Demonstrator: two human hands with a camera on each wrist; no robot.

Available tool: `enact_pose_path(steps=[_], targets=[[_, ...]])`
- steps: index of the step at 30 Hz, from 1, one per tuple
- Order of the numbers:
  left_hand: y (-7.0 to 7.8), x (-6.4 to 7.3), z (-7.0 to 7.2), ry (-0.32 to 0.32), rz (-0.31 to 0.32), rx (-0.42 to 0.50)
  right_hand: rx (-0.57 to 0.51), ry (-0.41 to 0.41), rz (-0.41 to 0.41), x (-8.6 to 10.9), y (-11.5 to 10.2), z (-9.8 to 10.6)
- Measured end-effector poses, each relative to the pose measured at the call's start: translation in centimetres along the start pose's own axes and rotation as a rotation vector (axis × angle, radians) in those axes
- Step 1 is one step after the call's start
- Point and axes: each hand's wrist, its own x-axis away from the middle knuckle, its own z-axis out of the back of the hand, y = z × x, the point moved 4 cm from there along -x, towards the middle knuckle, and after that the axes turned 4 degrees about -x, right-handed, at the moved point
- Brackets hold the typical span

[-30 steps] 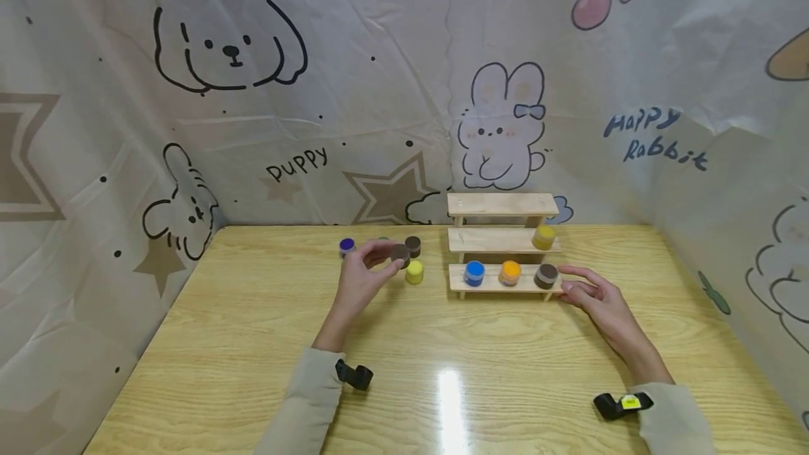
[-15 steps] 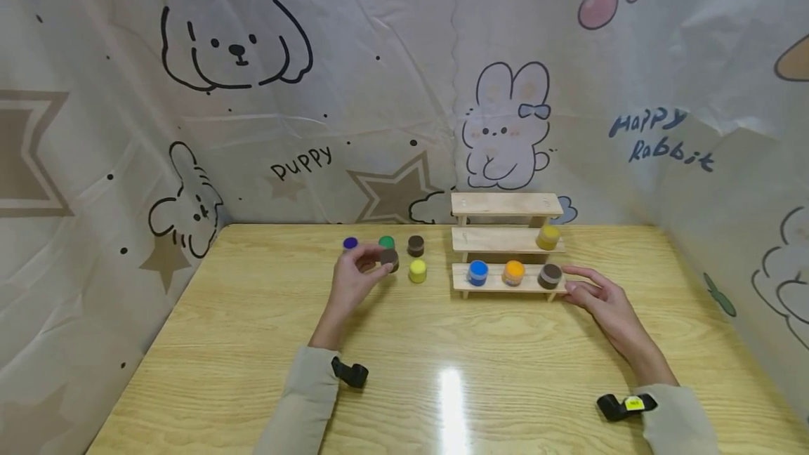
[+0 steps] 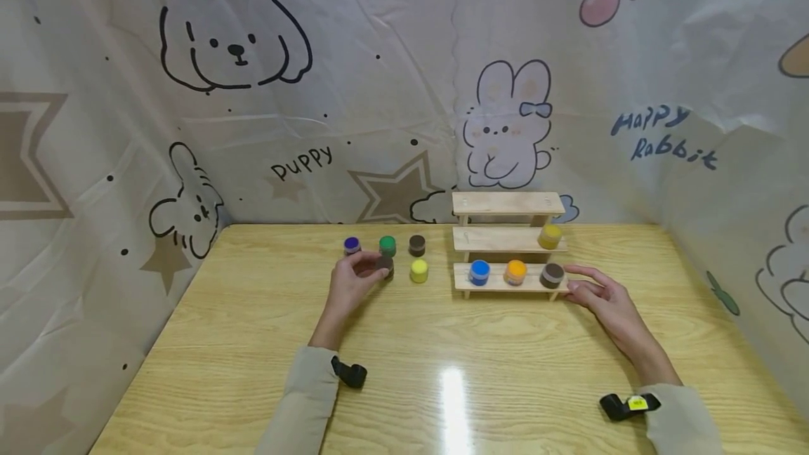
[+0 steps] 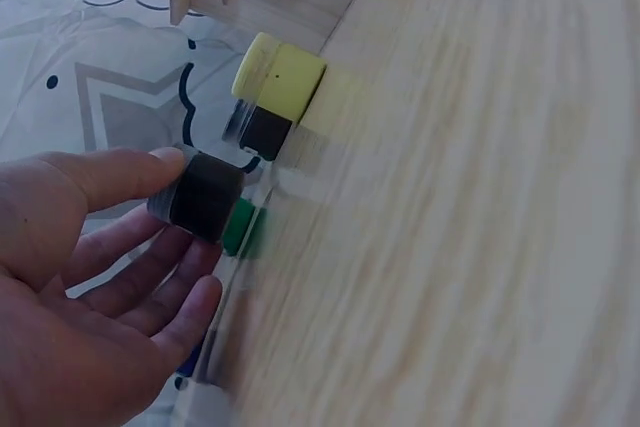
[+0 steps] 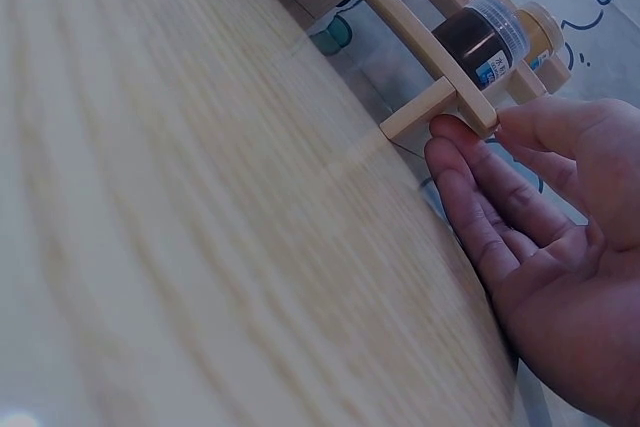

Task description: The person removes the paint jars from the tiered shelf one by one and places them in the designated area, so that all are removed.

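Note:
My left hand (image 3: 349, 283) pinches a dark brown or black paint jar (image 4: 205, 195) between thumb and fingers, low over the table left of a yellow jar (image 3: 419, 271). Just behind it stand a purple jar (image 3: 352, 245), a green jar (image 3: 387, 245) and another dark jar (image 3: 417, 245). My right hand (image 3: 603, 304) grips the right end of the lowest shelf of a three-step wooden rack (image 3: 508, 203). That shelf carries a blue jar (image 3: 479, 272), an orange jar (image 3: 515, 272) and a dark jar (image 5: 482, 42). On the middle step sits a dark-yellow jar (image 3: 550, 236) at the right.
The wood-grain table (image 3: 404, 357) ends at the back against a printed cloth (image 3: 379, 90), which also hangs along both sides. The rack stands close to the back edge. A bright light reflection lies on the front of the table.
My left hand has shifted left and lowered with the dark jar, uncovering the green jar and the other dark one. My right hand stays at the rack's end.

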Motion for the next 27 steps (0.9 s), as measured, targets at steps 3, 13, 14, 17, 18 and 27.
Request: enact_pose_path(steps=[3, 13, 14, 17, 18, 27], targets=[[-0.34, -0.04, -0.11, 0.005, 0.001, -0.032, -0.021, 0.002, 0.0, -0.01, -0.01, 0.03], [-0.69, -0.05, -0.38, -0.006, 0.005, -0.098, -0.074, -0.01, 0.012, -0.1, 0.17, 0.05], [-0.68, -0.04, -0.4, -0.008, 0.006, -0.101, -0.072, -0.01, 0.013, -0.07, 0.17, 0.06], [-0.64, 0.06, -0.48, -0.012, 0.007, -0.117, -0.068, -0.011, 0.015, -0.01, 0.2, 0.05], [-0.61, 0.1, -0.5, -0.014, 0.008, -0.121, -0.066, -0.011, 0.016, 0.01, 0.2, 0.04], [-0.31, 0.11, -0.47, -0.013, 0.018, -0.128, -0.066, -0.008, 0.017, -0.03, 0.08, -0.02]])
